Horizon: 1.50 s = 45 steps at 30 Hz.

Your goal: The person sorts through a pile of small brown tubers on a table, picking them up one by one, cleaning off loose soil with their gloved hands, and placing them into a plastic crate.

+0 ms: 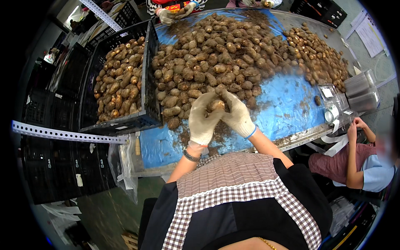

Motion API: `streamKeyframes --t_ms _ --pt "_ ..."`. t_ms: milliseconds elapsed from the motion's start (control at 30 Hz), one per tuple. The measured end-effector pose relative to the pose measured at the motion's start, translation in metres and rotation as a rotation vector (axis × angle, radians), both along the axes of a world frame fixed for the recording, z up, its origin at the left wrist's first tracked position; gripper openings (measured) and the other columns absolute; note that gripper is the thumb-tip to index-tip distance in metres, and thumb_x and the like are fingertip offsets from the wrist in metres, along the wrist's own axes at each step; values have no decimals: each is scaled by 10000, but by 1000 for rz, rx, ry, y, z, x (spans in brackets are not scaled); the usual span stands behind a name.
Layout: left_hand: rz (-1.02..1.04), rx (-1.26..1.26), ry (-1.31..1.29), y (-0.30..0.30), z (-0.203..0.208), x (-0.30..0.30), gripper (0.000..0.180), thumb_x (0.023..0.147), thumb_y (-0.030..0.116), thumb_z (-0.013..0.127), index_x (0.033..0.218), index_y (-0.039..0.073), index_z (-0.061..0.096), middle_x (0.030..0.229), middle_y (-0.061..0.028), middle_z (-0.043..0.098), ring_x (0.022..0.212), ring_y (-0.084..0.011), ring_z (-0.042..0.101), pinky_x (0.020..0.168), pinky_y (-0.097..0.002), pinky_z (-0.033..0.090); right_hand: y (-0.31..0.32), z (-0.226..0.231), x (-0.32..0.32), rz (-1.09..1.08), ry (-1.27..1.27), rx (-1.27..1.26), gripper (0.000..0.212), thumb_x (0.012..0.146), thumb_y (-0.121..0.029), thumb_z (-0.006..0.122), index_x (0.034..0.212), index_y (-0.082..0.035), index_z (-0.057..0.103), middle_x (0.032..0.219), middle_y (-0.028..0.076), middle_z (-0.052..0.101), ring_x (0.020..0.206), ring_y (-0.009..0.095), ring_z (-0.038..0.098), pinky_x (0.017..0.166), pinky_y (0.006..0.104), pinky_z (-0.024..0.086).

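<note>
White knit work gloves cover both my hands, which meet over the near edge of a large heap of small brown taros (pixel 221 50). Between them sits one taro (pixel 217 105) with a paler, peeled-looking patch. My left hand (pixel 202 121) curls around its left side, and my right hand (pixel 238 116) closes on it from the right, fingers at its top. The gloves hide much of this taro. Blue plastic sheeting (pixel 287 98) covers the table under the heap.
At left a black crate (pixel 152 75) holds many taros. A smaller pile of cleaner taros (pixel 316 52) lies right, near clear plastic containers (pixel 361 89) and a white tape roll (pixel 331 113). Co-workers' gloved hands (pixel 167 16) are at the far edge; another person (pixel 354 158) sits right.
</note>
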<state>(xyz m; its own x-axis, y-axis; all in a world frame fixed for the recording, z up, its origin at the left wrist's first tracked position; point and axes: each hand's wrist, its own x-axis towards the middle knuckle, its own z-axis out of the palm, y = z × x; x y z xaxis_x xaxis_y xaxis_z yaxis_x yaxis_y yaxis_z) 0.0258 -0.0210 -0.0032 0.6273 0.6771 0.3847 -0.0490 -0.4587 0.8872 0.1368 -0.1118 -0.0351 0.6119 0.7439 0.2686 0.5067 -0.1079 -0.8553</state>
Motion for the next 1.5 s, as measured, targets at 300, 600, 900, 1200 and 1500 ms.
streamKeyframes --t_ms 300,600,900,1200,1500 --pt "115 -167 74 6 -15 5 124 825 129 722 890 24 724 894 -71 719 809 -202 664 723 -324 520 -10 20 -9 17 -126 -152 781 742 -230 748 1398 24 409 1116 250 631 1022 378 630 843 415 522" --pt "-80 -11 86 11 -2 1 294 770 78 754 1053 16 703 1032 -88 701 1023 -205 642 890 -340 515 -8 20 1 -10 -261 -209 835 714 -222 777 1413 11 384 1021 200 652 933 363 641 786 405 527" --pt "77 -133 80 31 -25 4 126 822 103 709 923 30 727 900 -94 700 805 -198 650 765 -325 519 -14 39 -1 -32 -160 -287 802 723 -242 773 1398 -5 409 955 205 659 906 364 645 763 420 531" --pt "-104 -158 10 15 -17 2 198 825 92 729 1009 21 720 995 -80 707 877 -187 675 794 -314 542 -13 20 -3 -14 -33 -129 869 714 -277 811 1417 7 385 1029 168 668 857 317 665 740 372 537" --pt "141 -280 62 49 -77 -17 168 863 138 709 933 -16 704 896 -65 708 770 -137 614 730 -286 498 -16 18 2 57 471 68 817 778 -31 766 1450 61 312 1257 202 571 1153 212 576 974 301 503"
